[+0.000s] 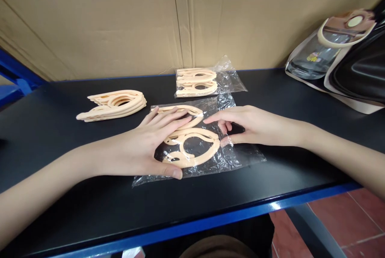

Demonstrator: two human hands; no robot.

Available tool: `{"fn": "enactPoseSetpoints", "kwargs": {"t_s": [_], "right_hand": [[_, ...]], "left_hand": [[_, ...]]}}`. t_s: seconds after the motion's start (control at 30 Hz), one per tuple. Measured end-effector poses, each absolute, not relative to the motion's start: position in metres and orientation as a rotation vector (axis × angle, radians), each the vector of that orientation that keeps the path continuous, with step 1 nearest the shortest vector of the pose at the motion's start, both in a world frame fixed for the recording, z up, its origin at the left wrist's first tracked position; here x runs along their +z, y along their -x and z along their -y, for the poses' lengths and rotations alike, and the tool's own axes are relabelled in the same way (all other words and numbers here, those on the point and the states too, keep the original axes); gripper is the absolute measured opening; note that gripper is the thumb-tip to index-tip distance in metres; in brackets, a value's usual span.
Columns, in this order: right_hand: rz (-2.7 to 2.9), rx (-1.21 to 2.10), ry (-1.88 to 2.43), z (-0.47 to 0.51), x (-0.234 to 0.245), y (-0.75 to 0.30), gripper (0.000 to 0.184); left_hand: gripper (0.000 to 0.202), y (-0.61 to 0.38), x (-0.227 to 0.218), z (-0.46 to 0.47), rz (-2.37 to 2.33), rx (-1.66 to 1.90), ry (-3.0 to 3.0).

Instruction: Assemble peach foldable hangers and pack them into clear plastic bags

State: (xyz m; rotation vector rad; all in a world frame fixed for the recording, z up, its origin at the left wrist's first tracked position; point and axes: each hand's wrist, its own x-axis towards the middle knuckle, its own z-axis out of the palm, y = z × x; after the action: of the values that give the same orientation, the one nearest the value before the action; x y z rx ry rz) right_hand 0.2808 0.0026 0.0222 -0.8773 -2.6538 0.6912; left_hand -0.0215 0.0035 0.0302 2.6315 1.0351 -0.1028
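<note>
Before me on the black table lies a clear plastic bag with beige folding hangers inside. My left hand rests flat over the bag's left part, fingers spread across the hangers and covering some of them. At the right end of the hangers is my right hand. Its index finger points left and its thumb touches the bag near a hanger's tip; the other fingers are curled, with a gap between thumb and index finger. Further left, a stack of unbagged folding hangers sits on the table.
Behind, a second clear bag holds more beige hangers. A clear water bottle leans at the back right beside a black bag. Brown cardboard stands along the back; the table's blue front edge is near me.
</note>
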Motion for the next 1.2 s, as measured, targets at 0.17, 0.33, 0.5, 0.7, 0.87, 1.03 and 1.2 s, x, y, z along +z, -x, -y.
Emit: {"fn": "enactPoseSetpoints", "kwargs": {"t_s": [0.17, 0.33, 0.5, 0.7, 0.87, 1.03, 1.2], "right_hand": [[2.642, 0.745, 0.873, -0.0045, 0.0213, -0.283, 0.049], [2.571, 0.861, 0.883, -0.0063, 0.0198, -0.2855, 0.046], [2.538, 0.889, 0.919, -0.0065, 0.0196, -0.2842, 0.047], [2.541, 0.902, 0.933, -0.0076, 0.018, -0.2818, 0.05], [2.563, 0.852, 0.944, -0.0072, 0.0162, -0.2807, 0.054], [2.582, 0.778, 0.928, -0.0062, 0.0148, -0.2809, 0.054], [2.587, 0.695, 0.916, -0.005, 0.0161, -0.2805, 0.054]], "left_hand": [[0.098, 0.0245, 0.0293, -0.0032, -0.975, -0.061, -2.624], [0.086, 0.0233, 0.0254, 0.003, -0.981, 0.119, -2.636], [0.084, 0.0222, 0.0247, 0.0034, -0.963, 0.138, -2.621], [0.084, 0.0219, 0.024, 0.0008, -0.93, 0.159, -2.643], [0.09, 0.0215, 0.0227, 0.0006, -0.928, 0.177, -2.673], [0.089, 0.0216, 0.0231, 0.0021, -0.95, 0.147, -2.677], [0.085, 0.0209, 0.0248, 0.0039, -0.947, 0.118, -2.715]]}}
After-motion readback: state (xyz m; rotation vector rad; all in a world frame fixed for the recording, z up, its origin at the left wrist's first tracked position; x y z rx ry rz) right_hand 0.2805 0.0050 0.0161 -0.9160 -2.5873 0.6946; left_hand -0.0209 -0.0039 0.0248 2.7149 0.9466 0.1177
